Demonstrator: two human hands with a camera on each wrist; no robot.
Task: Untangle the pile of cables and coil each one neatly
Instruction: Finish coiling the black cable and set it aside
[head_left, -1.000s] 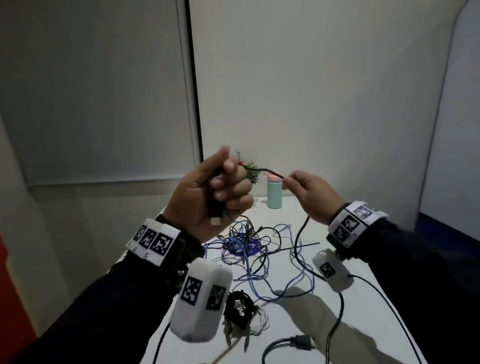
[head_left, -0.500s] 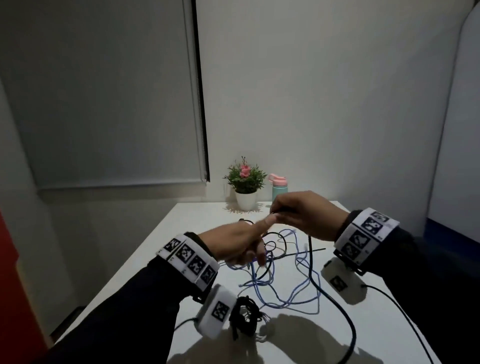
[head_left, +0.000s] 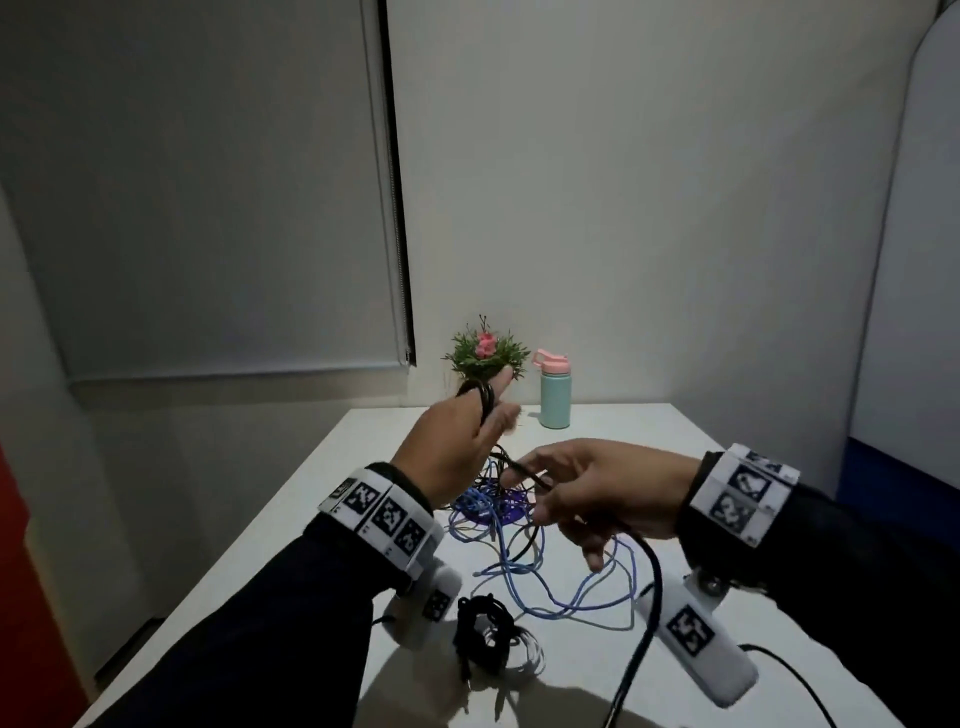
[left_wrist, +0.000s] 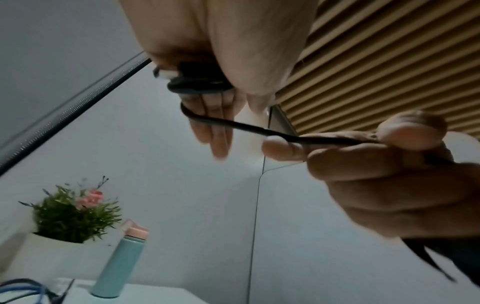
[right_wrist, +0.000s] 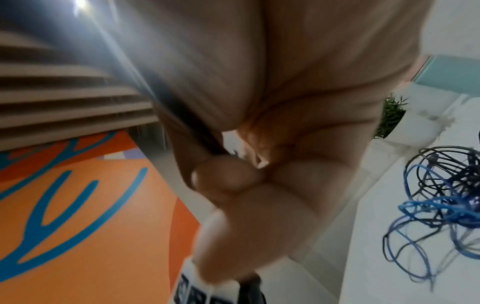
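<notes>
My left hand (head_left: 485, 410) is raised above the table and grips small loops of a black cable (head_left: 484, 399) round its thumb; the loops (left_wrist: 200, 84) sit under the palm in the left wrist view. From there the black cable (left_wrist: 246, 127) runs to my right hand (head_left: 535, 483), which pinches it between thumb and fingers (left_wrist: 283, 147). Below the right hand the cable hangs down off the frame's bottom (head_left: 647, 618). A tangle of blue and black cables (head_left: 493, 512) lies on the white table (head_left: 322, 499) under both hands. The right wrist view is blurred.
A coiled black cable (head_left: 485, 636) with a pale one beside it lies near the table's front. A potted plant (head_left: 485, 353) and a teal bottle with a pink lid (head_left: 555, 397) stand at the back edge by the wall.
Both hands came down from face height. Since half a second ago the left hand has risen with the loops and the right has dropped slightly, drawing the cable out between them.
</notes>
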